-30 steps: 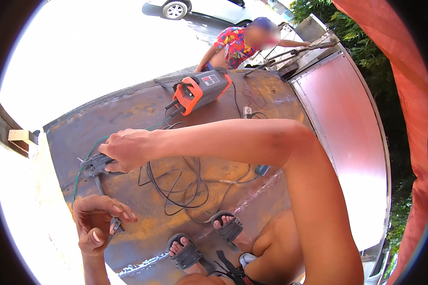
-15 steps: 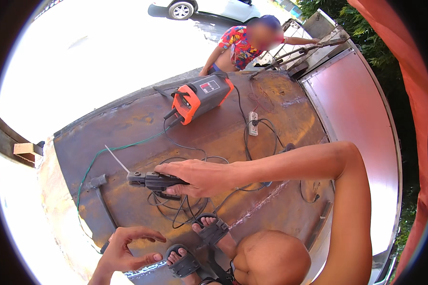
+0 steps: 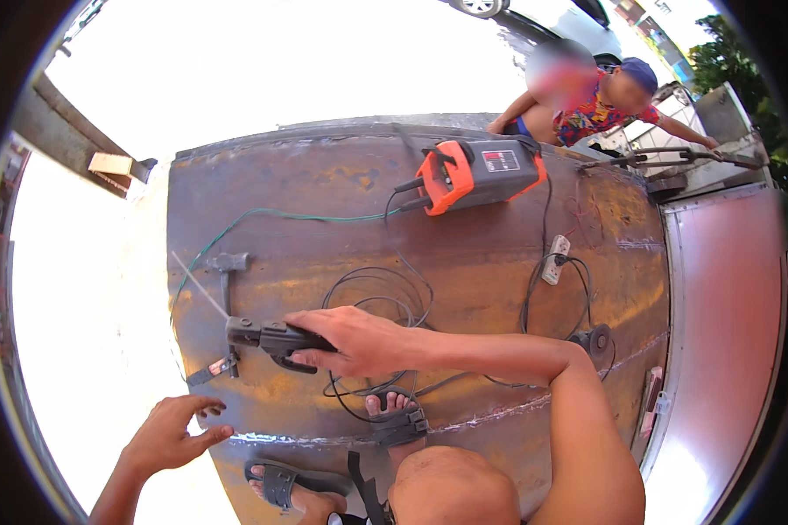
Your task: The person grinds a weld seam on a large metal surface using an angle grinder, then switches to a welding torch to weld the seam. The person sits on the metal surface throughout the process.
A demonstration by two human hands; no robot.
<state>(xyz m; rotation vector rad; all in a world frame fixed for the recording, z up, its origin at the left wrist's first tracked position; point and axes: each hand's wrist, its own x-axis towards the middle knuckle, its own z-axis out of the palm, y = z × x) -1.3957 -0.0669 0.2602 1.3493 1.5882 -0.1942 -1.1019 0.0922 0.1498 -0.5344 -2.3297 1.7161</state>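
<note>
My right hand (image 3: 359,341) is wrapped round a black welding electrode holder (image 3: 276,337). A thin pale welding rod (image 3: 200,284) sticks out of its jaw, slanting up to the left over the rusty steel plate (image 3: 306,236). Empty, with curved fingers apart, my left hand (image 3: 171,435) hovers near the plate's left edge. Beyond the holder lies a hammer (image 3: 228,262) with a dark head. Its lower handle is partly hidden by the holder. A flat dark piece with a reddish patch, perhaps a ground clamp (image 3: 210,371), rests between the hammer and my left hand.
An orange and black welding machine (image 3: 486,175) stands at the far side, with a green cable (image 3: 298,215) running left. Loops of black cable (image 3: 368,278) and a white power strip (image 3: 555,261) lie on the plate. Another person (image 3: 582,105) leans in beyond the far right edge.
The view has swung, so the plate, machine and person appear farther right. My left hand sits lower and farther left in the picture. My right hand keeps hold of the electrode holder.
</note>
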